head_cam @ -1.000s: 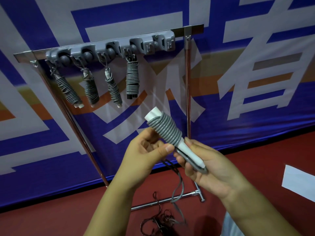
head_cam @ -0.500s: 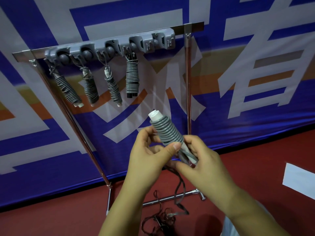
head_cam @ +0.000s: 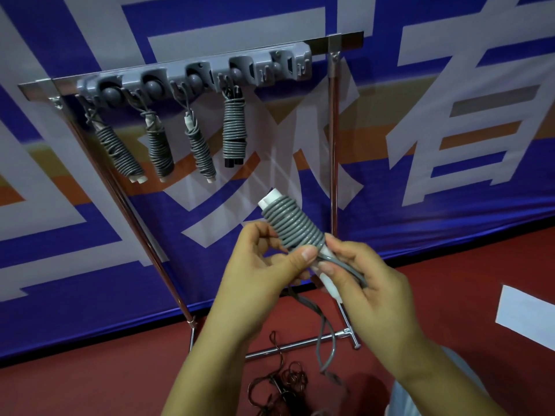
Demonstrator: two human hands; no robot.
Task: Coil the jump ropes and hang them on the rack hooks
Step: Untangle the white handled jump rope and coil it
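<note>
Holding: jump rope (head_cam: 292, 225) is pinched by left hand (head_cam: 264, 265) at the coil, gripped by right hand (head_cam: 365, 283) at the handle.
Axis: tilted, white end up-left.
Place: below rack (head_cam: 195, 75).

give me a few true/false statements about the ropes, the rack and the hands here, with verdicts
1. Four coiled ropes hang from the grey hook rail. True.
2. The rightmost hanging rope has white handle ends. False: its ends are black; the other three show white ends.
3. Both hands hold the rope being coiled. True: the left hand grips the coil, the right hand holds the handle and loose cord.
4. The rope in hand is fully wound. False: a loose tail hangs down toward the floor.
5. The hooks at the rail's right end are all taken. False: nothing hangs there.
</note>
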